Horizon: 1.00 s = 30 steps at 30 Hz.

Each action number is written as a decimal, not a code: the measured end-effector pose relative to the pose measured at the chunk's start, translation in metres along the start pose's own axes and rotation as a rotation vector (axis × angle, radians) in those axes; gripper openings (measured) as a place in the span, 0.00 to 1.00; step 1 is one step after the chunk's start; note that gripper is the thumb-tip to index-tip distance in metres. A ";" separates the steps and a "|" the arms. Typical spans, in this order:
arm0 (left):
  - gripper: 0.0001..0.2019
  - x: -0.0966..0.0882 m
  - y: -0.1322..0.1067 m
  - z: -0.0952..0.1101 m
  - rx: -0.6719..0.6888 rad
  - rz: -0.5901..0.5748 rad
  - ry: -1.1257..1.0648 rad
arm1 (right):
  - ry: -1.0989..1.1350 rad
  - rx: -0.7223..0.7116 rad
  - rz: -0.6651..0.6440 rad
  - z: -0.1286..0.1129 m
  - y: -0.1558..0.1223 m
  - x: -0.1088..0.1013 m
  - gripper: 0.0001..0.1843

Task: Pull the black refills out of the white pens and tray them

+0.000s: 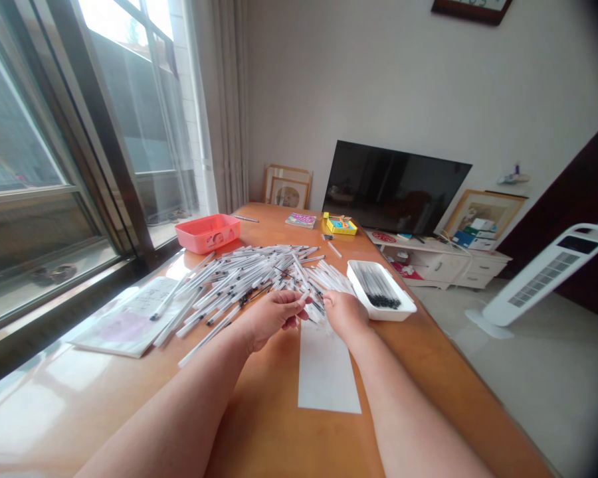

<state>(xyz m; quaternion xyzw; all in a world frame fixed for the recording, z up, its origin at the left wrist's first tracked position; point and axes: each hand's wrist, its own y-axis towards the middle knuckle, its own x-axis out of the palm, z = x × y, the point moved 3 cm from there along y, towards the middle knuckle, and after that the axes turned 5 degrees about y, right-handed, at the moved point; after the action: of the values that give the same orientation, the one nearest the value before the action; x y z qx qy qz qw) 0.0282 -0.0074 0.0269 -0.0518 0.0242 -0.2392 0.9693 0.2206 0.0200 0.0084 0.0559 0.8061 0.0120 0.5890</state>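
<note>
left hand (269, 318), right hand (345, 315) at pens (244, 282); white tray (379, 289) beside

A red plastic tray (208, 234) sits at the far end of the wooden table (274, 226), near a small picture book (301, 220) and a yellow box (339, 224). Beyond stands a black flat-screen TV (393, 189) above a low white cabinet (441, 265). 1 framed picture (288, 192) leans to its left, another (483, 212) to its right. A white tower fan (548, 275) stands on the tiled floor (528, 392).
</note>
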 end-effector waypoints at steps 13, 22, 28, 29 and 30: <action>0.22 0.001 -0.002 0.003 -0.010 -0.009 0.018 | 0.327 -0.015 0.145 0.009 0.006 0.008 0.06; 0.21 0.002 -0.001 0.002 0.009 -0.030 0.025 | 1.328 -0.029 -0.053 -0.007 -0.016 -0.014 0.12; 0.21 0.003 -0.003 0.002 0.030 -0.067 0.035 | 1.345 -0.110 -0.114 -0.014 -0.027 -0.027 0.10; 0.20 0.003 -0.003 0.002 0.027 -0.070 0.036 | 1.336 -0.116 -0.116 -0.014 -0.028 -0.027 0.10; 0.20 0.003 -0.003 0.001 0.022 -0.072 0.037 | 1.329 -0.119 -0.117 -0.014 -0.028 -0.026 0.10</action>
<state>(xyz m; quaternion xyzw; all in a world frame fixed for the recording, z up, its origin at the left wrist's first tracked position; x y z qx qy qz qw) 0.0300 -0.0114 0.0285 -0.0378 0.0375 -0.2752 0.9599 0.2132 -0.0095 0.0353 -0.0400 0.9971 0.0562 -0.0312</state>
